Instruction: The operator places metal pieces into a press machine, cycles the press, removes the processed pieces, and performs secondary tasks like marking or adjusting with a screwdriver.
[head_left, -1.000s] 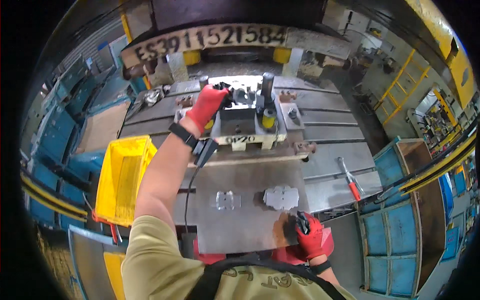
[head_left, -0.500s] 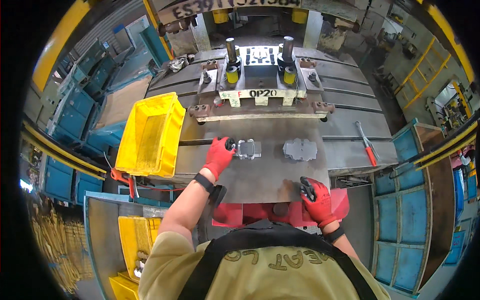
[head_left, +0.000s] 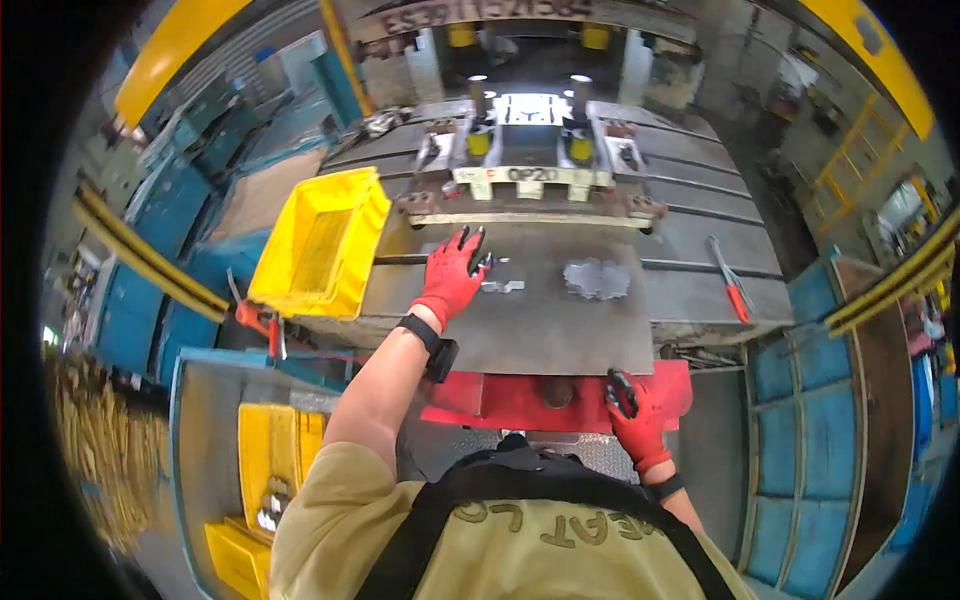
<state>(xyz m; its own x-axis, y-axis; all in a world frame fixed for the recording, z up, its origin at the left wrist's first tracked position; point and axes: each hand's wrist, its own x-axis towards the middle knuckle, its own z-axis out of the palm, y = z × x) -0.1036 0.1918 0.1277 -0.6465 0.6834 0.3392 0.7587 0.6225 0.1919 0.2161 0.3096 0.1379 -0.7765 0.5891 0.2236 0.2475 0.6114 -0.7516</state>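
Note:
My left hand, in a red glove with black fingertips, has its fingers spread on the steel plate. It partly covers a small flat metal part and no object shows in its grasp. To the right lies a second flat grey metal piece with a notched outline, touched by neither hand. My right hand, gloved the same way, hovers by the plate's near right edge. Its fingers are bent and a gap shows between thumb and fingers, with nothing visible in it.
Beyond the plate stands a press die with two upright posts. A yellow bin sits at the left, red-handled pliers at the right. Below the near edge is a red surface. More yellow bins stand lower left, beside a blue-framed cart.
My left hand has gone from closed fingers to spread ones and has shifted slightly further over the left part. My right hand has drawn back a little toward me. The head view has tilted.

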